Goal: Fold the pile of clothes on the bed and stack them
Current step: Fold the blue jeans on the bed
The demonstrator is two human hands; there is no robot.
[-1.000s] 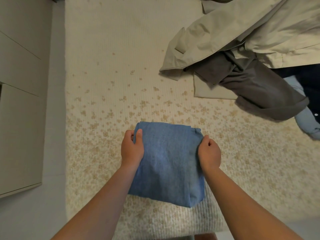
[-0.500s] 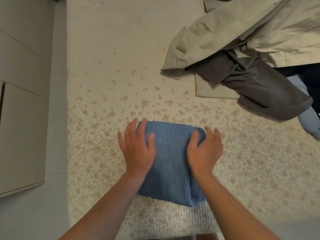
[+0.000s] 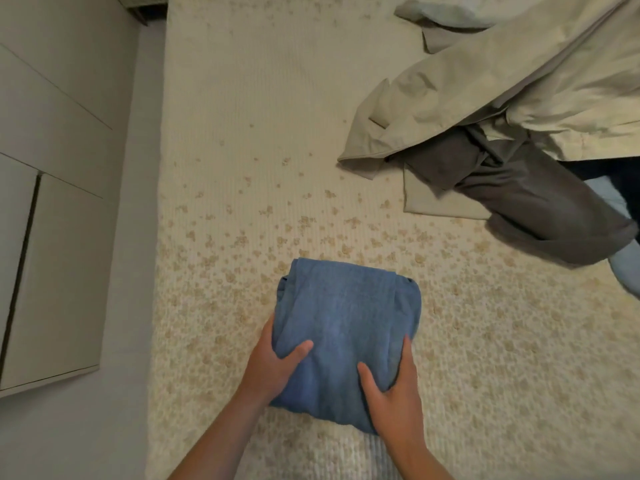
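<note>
Your folded blue garment (image 3: pixel 346 327) lies near the front edge of the bed (image 3: pixel 242 133), a little right of its left side. Your left hand (image 3: pixel 273 368) grips its near-left side, thumb on top and fingers tucked beneath; your right hand (image 3: pixel 391 393) grips the near-right side the same way. The cloth looks like soft, light denim-weave fabric: it will sag and let its layers slide apart if you lift it by one edge. Hold both sides at once, with your fingers under the whole bundle, and carry it flat. The unfolded pile (image 3: pixel 502 133) of beige and grey clothes lies far right, well apart, so you have room on the bed to start the stack.
</note>
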